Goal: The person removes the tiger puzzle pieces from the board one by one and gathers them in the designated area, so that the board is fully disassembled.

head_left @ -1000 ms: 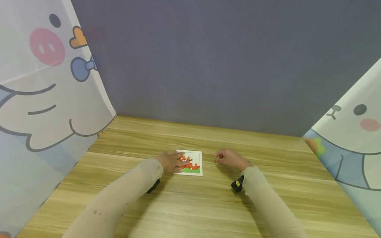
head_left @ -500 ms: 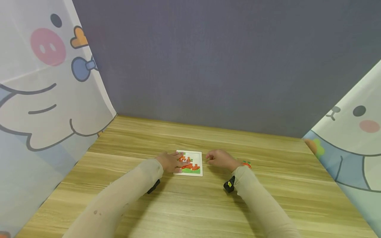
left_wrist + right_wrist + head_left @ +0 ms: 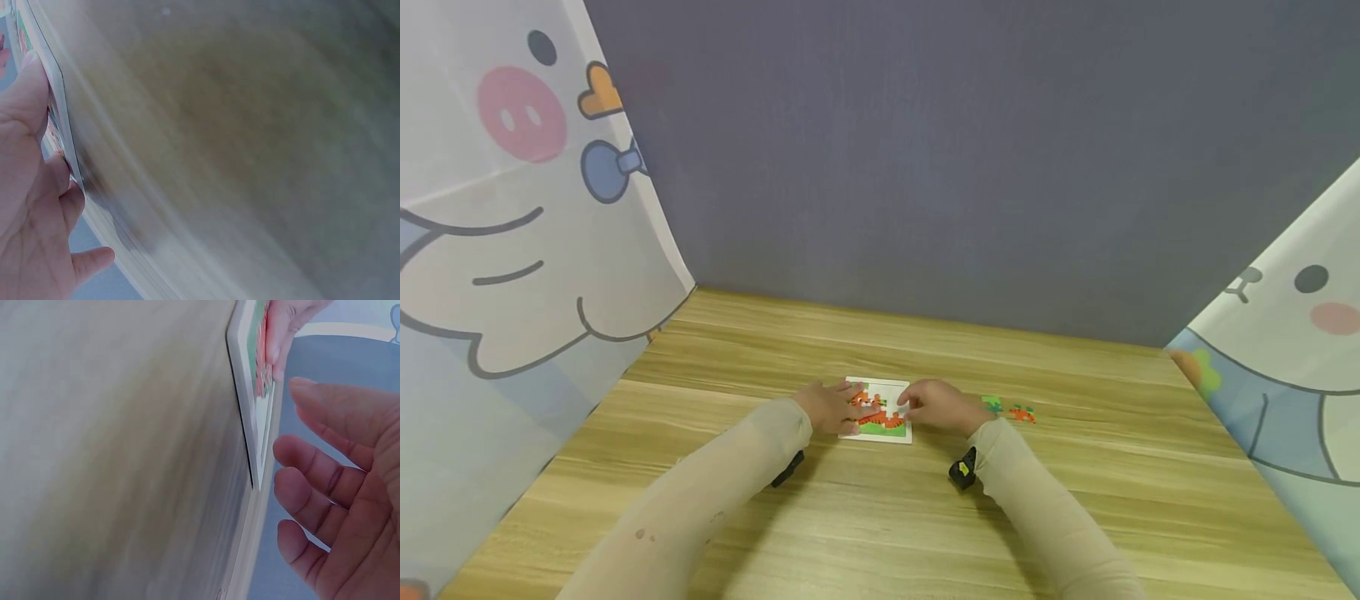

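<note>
A white jigsaw puzzle tray (image 3: 891, 440) lies flat on the table, partly filled with pieces forming an orange tiger (image 3: 871, 419) on green. My left hand (image 3: 825, 408) rests on the tray's left side with its fingers spread across the pieces. At the right edge, my right hand (image 3: 943, 406) hovers with thumb and forefinger brought together and the other fingers loosely bent. It pinches a small puzzle piece, now hidden behind the fingers. Several fingers of my right hand (image 3: 350, 481) show beside the tray's corner in the right wrist view.
Loose puzzle pieces, a green one (image 3: 992, 403) and an orange one (image 3: 1022, 414), lie right of the tray near my right wrist. A dark grey wall (image 3: 925, 167) rises behind the wooden table (image 3: 880, 525). Cartoon-printed sheets hang at both sides.
My right hand has moved left from beside the loose pieces to the tray's right edge, uncovering those pieces. A green bit showed at its fingertips earlier. My left hand has stayed put.
</note>
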Demonstrator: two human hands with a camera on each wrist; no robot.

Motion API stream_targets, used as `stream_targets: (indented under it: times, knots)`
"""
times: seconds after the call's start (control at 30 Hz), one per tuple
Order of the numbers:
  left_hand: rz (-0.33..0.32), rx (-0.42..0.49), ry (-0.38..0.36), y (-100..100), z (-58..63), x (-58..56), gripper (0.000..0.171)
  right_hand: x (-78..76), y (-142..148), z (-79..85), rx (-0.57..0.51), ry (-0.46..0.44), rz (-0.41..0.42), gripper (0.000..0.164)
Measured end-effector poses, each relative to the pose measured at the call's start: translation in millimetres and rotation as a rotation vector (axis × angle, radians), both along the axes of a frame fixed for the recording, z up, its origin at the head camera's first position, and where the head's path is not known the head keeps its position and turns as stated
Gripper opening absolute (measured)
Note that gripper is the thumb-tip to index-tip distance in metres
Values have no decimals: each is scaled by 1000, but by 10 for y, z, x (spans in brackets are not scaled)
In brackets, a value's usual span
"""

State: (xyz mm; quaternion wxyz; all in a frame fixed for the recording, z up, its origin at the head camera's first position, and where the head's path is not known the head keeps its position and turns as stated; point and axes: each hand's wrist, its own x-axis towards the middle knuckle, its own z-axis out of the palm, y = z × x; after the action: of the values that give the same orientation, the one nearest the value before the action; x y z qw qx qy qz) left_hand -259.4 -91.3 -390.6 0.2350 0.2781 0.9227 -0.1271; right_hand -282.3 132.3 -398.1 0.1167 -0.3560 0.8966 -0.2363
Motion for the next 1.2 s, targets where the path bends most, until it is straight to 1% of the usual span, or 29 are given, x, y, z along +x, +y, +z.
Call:
stream_targets:
  times: [0.17, 0.4, 0.57, 0.83, 0.93, 1.1, 1.17, 1.2]
  knots:
    - [6, -5, -5, 1, 7, 11, 58, 7, -56, -31, 20, 6, -4, 15]
    - [-24, -29, 30, 8, -16, 26, 57, 12, -83, -67, 49, 6, 0, 16]
    - [-6, -25, 23, 8, -26, 12, 57, 6, -104, -46, 66, 18, -6, 16]
    - [-3, -25, 14, 2, -22, -6, 57, 12, -130, -30, 100, -9, -7, 18]
    - [1, -17, 9, 0, -21, -13, 57, 18, -138, -30, 99, -9, 2, 19]
    - [1, -13, 5, 2, -24, -23, 57, 30, -142, -33, 116, 15, 36, 20]
    - [0, -18, 6, 5, -27, -24, 57, 33, -142, -35, 127, 21, 41, 19]
    - [0, -21, 7, 6, -27, -26, 57, 33, -143, -35, 133, 23, 41, 15]
